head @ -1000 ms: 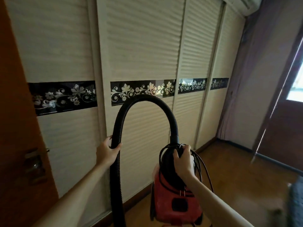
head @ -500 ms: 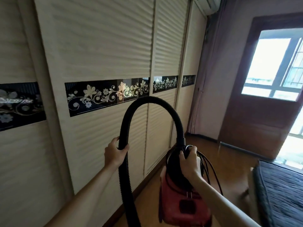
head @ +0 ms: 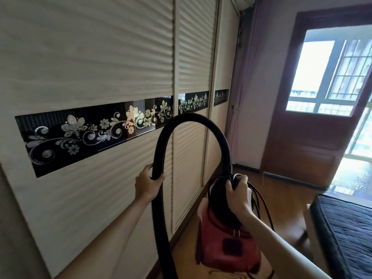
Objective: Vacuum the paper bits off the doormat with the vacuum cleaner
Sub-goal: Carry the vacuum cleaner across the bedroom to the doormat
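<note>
A wardrobe wall (head: 100,57) of cream louvred sliding doors fills the left and centre of the view; three door panels can be counted, each crossed by one black floral band (head: 94,133). To the right stands one brown wooden door (head: 314,141) with a bright window in its upper half, and below it the wooden floor (head: 281,198) runs toward the edge of one dark quilted mattress (head: 346,230) at the lower right. One red canister vacuum cleaner (head: 225,246) is carried clear of the floor in front of the person, its long axis hanging roughly upright with the black top uppermost and the red body pointing down. Its single black ribbed hose (head: 193,121) rises from the top of the canister, arches over to the left and drops straight down out of the bottom edge. A black power cord (head: 261,206) is looped around the canister, and what looks like its plug lies against the red shell, though blur makes that uncertain. The right hand (head: 238,196) is clenched over the handle on top of the canister. The left hand (head: 148,183) is wrapped around the descending run of the hose, fingers curled closed about it.
</note>
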